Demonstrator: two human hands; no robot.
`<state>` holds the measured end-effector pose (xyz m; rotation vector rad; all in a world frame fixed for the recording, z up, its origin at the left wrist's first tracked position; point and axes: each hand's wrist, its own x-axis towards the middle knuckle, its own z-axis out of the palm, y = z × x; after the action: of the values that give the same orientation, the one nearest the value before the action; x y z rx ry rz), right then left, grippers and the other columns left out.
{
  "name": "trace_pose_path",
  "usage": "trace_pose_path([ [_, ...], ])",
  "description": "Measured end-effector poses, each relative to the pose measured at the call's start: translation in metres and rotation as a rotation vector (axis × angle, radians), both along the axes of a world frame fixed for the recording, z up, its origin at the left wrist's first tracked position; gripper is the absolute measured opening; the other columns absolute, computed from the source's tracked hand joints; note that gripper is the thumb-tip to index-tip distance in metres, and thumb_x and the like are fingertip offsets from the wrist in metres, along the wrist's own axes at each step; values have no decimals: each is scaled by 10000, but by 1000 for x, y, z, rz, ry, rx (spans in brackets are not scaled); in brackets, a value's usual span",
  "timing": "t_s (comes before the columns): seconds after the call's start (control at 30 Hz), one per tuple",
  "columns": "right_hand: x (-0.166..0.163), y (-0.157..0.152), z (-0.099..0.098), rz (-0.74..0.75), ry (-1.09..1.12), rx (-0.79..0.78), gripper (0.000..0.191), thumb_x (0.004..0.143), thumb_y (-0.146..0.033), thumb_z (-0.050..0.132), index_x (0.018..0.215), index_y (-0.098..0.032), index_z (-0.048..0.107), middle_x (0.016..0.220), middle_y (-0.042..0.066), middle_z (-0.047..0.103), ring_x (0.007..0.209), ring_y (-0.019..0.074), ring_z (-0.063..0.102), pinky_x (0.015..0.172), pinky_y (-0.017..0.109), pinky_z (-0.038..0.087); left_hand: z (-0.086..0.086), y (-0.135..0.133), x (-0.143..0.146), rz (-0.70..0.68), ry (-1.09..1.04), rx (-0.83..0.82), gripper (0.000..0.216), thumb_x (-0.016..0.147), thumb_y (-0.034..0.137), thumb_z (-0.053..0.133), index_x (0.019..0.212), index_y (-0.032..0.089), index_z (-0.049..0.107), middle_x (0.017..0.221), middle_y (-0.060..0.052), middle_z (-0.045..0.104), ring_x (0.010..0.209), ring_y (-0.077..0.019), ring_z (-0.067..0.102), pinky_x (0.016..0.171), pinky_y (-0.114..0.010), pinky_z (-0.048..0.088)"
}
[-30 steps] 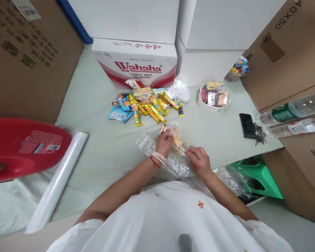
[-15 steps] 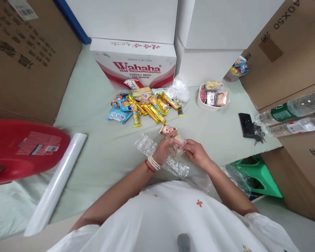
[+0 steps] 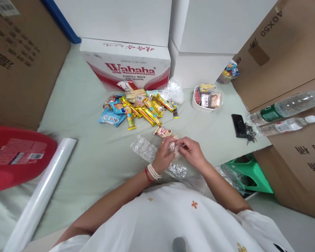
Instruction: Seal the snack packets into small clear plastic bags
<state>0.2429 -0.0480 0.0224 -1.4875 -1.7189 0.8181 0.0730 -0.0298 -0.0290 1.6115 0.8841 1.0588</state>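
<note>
My left hand (image 3: 165, 154) and my right hand (image 3: 190, 152) meet over a sheet of clear plastic wrap (image 3: 144, 148) on the pale green table (image 3: 94, 147). Both hands have their fingers closed round a small snack bundled in wrap (image 3: 175, 149). A red and white snack packet (image 3: 162, 132) lies just beyond my left hand. Farther back is a pile of gold and blue snack packets (image 3: 138, 106).
A roll of plastic wrap (image 3: 39, 196) lies at the left by a red stool (image 3: 13, 157). A white bowl of snacks (image 3: 206, 98), a phone (image 3: 238, 124) with keys, two water bottles (image 3: 283, 115), a Wahaha carton (image 3: 126, 66) and cardboard boxes ring the table. A green stool (image 3: 249, 173) stands below.
My right hand has moved left to join the left one, and the snack that lay on the wrap is now gathered between both hands. The view has shifted slightly.
</note>
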Motion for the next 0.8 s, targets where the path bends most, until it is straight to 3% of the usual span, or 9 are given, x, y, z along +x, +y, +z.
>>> trace_pose_path([
  [0.13,-11,2,-8,-167,32,-29,107,812,-202,653,907,-225,608,973,47,601,865,191,587,686,289,513,3,-1,-6,78,-25,38,521,881,231,665,1369,241,484,1423,-134,541,1359,-298,536,1158,-512,434],
  [0.23,-15,0,-8,-293,63,-110,207,777,-297,730,783,-232,534,820,12,553,775,184,535,696,312,520,5,6,-8,179,80,201,536,918,218,664,1414,244,462,1416,-129,565,1354,-272,547,1169,-511,435],
  [0.33,-14,-3,-5,-266,469,-344,253,813,-419,730,914,-248,573,812,-8,594,753,178,578,699,331,562,4,14,-7,168,130,439,535,958,98,550,1459,247,436,1436,-140,564,1389,-242,532,1157,-496,466],
  [0.4,-10,-6,-3,-231,819,-477,413,837,-529,708,1142,-284,577,913,4,658,814,192,643,721,356,594,1,15,-6,79,166,623,527,957,32,486,1428,268,477,1441,-127,567,1438,-235,492,1167,-508,466],
  [0.47,-6,-8,-2,-228,990,-536,534,840,-601,705,1260,-304,560,969,19,694,848,198,675,746,360,601,-3,13,-4,-51,196,728,524,933,0,469,1364,291,537,1451,-112,562,1473,-245,456,1188,-551,443],
  [0.57,0,-12,-1,-224,914,-555,489,816,-581,768,1178,-278,644,1012,42,721,880,199,689,746,324,584,-2,4,-5,-246,201,692,579,860,16,527,1367,295,538,1537,-138,480,1494,-303,428,1176,-620,436],
  [0.63,8,-12,1,-191,807,-546,439,784,-531,816,1102,-261,680,1045,49,726,923,213,690,777,332,580,5,-2,-9,-304,169,635,681,815,50,561,1445,288,464,1586,-172,410,1504,-340,409,1148,-630,462],
  [0.73,34,0,8,-169,682,-443,398,745,-491,846,1018,-255,677,1043,48,717,910,219,683,810,358,575,19,-7,-21,-240,135,601,782,809,90,581,1527,286,343,1604,-193,375,1525,-368,370,1152,-646,449],
  [0.8,64,24,15,-239,607,-293,370,751,-459,828,1010,-263,651,1020,41,698,869,207,670,786,354,572,24,-7,-31,-165,149,596,763,832,95,576,1531,287,335,1569,-186,426,1512,-364,387,1163,-645,432],
])
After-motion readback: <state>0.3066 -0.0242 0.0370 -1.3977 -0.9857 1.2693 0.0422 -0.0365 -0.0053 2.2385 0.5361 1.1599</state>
